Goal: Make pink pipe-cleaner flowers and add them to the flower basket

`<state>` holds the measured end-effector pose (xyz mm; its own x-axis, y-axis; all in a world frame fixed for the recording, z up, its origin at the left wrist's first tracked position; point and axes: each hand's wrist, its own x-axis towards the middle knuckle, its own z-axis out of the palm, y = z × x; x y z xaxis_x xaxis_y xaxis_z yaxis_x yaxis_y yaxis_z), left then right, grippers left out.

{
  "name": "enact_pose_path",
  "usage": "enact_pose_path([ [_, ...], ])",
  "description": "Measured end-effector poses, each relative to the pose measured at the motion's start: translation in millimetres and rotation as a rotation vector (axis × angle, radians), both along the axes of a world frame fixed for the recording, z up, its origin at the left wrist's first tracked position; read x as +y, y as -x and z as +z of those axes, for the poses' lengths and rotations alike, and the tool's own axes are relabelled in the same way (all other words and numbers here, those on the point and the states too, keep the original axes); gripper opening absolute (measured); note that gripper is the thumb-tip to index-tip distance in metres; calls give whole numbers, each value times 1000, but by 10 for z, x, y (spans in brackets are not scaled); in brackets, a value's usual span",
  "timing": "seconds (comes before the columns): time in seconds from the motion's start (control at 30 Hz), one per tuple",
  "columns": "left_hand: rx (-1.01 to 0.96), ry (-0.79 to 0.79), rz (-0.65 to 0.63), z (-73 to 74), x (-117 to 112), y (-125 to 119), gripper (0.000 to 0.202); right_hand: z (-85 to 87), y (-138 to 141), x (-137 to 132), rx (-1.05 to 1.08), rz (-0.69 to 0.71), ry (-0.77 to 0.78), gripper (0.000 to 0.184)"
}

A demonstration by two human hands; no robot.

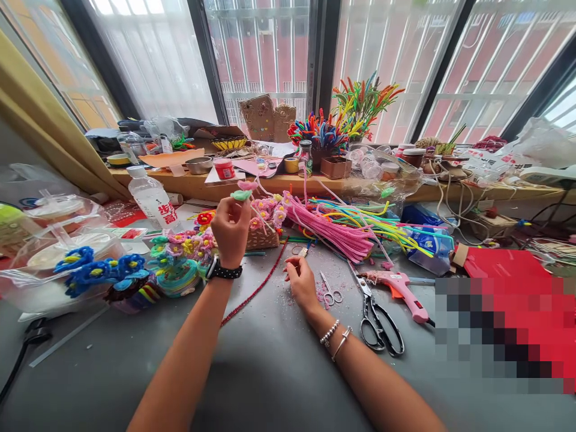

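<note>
A grey surface [279,372] carries everything. A bundle of pink fuzzy stems [335,231] lies at 1 o'clock from the right hand [300,282], whose fingers are curled; whether they grip anything, I cannot tell. The left hand [230,231] is at 10 o'clock from it. Large black-handled scissors [369,306] lie at 4 o'clock, small scissors [330,291] nearer. Smallest, a green fuzzy piece [242,195] is pinched in the left fingers, at that hand's 12 o'clock.

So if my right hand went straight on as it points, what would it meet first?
Probably the dark red strand lying just beyond your right hand, though the hand's height is unclear, so it might pass over.
</note>
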<state>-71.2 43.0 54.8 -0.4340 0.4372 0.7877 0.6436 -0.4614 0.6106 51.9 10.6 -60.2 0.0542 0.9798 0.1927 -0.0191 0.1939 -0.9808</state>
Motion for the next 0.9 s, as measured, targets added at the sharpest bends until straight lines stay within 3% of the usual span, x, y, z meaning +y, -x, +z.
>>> enact_pose_path([
  [0.23, -134, 329, -482, -522, -117, -267, 23, 84, -46, -31, -30, 20, -98, 31],
  [0.37, -238, 380, -634, -608, -142, -355, 25, 84, -48, -32, -145, 15, -154, 23],
  [0.47, -279, 399, -674, -606, -156, -349, 27, 53, -38, -16, -176, 9, -162, 20],
  [0.63, -290, 460, -664, -622, -172, -273, 33, 29, -42, -11, -165, 18, -140, 22],
  [0.73, -169, 497, -524, -644, -156, -197, 35, 37, -54, -17, -159, -44, -119, 24],
  [0.9, 558, 824, -126, -749, -83, -139, 28, 57, -58, -26, -88, -69, -62, 23],
])
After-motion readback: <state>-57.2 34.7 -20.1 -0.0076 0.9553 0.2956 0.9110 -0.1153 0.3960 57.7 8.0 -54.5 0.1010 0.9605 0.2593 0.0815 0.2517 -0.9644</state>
